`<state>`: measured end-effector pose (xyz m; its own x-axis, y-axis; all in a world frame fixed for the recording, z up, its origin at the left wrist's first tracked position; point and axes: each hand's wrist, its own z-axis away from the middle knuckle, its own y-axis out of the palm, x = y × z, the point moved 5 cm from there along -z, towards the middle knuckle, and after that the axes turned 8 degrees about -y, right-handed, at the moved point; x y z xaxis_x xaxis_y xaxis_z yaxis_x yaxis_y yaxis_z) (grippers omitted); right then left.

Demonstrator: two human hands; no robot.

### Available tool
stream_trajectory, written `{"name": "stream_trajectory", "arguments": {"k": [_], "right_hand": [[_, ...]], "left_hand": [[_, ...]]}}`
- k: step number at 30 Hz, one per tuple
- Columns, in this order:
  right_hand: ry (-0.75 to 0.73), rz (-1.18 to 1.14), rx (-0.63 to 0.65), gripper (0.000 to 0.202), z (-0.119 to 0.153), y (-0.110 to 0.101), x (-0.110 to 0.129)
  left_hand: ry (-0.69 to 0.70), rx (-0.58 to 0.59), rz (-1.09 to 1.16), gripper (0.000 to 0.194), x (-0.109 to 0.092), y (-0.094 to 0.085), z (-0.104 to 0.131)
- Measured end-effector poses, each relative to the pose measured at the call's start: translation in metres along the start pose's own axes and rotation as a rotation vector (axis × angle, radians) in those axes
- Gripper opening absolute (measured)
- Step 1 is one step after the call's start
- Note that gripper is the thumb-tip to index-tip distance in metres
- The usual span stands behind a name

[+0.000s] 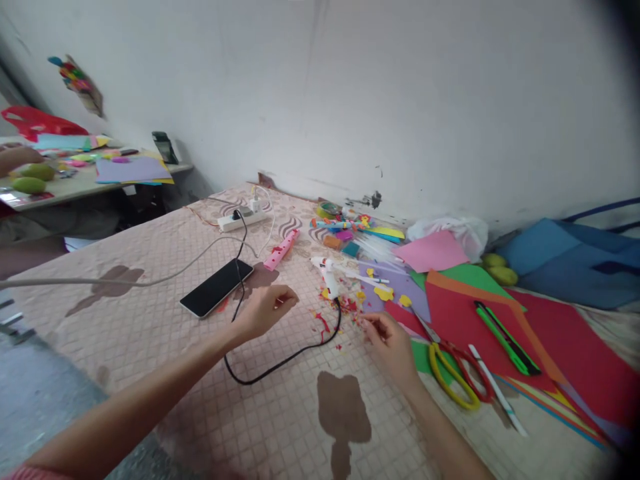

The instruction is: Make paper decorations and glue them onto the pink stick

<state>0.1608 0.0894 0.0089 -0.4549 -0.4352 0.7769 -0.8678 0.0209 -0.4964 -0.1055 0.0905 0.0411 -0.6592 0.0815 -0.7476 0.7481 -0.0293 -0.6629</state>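
My left hand hovers over the quilted cloth beside a black phone, its fingertips pressed together in a pinch. Whatever it may hold is too small to see. My right hand is also pinched, at the edge of a heap of red and yellow paper scraps; I cannot make out anything between its fingers. Between and beyond both hands lies a white hot glue gun with a black cord. Yellow paper flowers rest on a purple sheet near my right hand.
Scissors, a green cutter, a white pen and red sheets lie at right. A power strip and a pink decorated strip are farther back. Another person's hand shows at a side table.
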Motion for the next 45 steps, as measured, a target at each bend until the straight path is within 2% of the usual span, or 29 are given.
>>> {"name": "stream_trajectory", "arguments": {"k": [5,10,13,17,20,23,29,36,40,45], "right_hand": [[0.048,0.007,-0.012,0.019,0.028,-0.014,0.003],[0.052,0.068,-0.098,0.032,0.037,-0.021,0.004],[0.07,0.047,-0.124,0.03,0.039,-0.021,0.0],[0.079,-0.044,-0.126,0.019,0.044,-0.017,-0.005],[0.094,-0.078,-0.107,0.021,0.046,-0.012,-0.006],[0.103,-0.089,-0.09,0.023,0.049,-0.008,-0.004],[0.104,-0.109,-0.081,0.023,0.052,-0.003,-0.005],[0.094,-0.121,-0.072,0.021,0.052,0.0,-0.011],[0.079,-0.112,-0.077,0.021,0.052,0.001,-0.01],[0.071,-0.107,-0.083,0.025,0.053,0.002,-0.008]], "left_hand": [[0.029,0.022,-0.003,0.018,-0.025,0.02,0.002],[0.12,0.076,0.063,0.017,-0.046,0.051,0.004],[0.182,0.073,0.019,0.016,-0.05,0.067,0.006],[0.193,0.078,-0.034,0.019,-0.049,0.078,0.01],[0.179,0.121,-0.105,0.02,-0.046,0.081,0.013],[0.185,0.144,-0.129,0.008,-0.043,0.08,0.018],[0.13,0.125,-0.25,0.029,-0.024,0.075,0.025],[0.128,0.11,-0.295,0.028,-0.015,0.071,0.021],[0.126,0.127,-0.308,0.026,-0.022,0.064,0.02],[0.217,0.163,-0.301,0.012,-0.053,0.062,0.027]]}}
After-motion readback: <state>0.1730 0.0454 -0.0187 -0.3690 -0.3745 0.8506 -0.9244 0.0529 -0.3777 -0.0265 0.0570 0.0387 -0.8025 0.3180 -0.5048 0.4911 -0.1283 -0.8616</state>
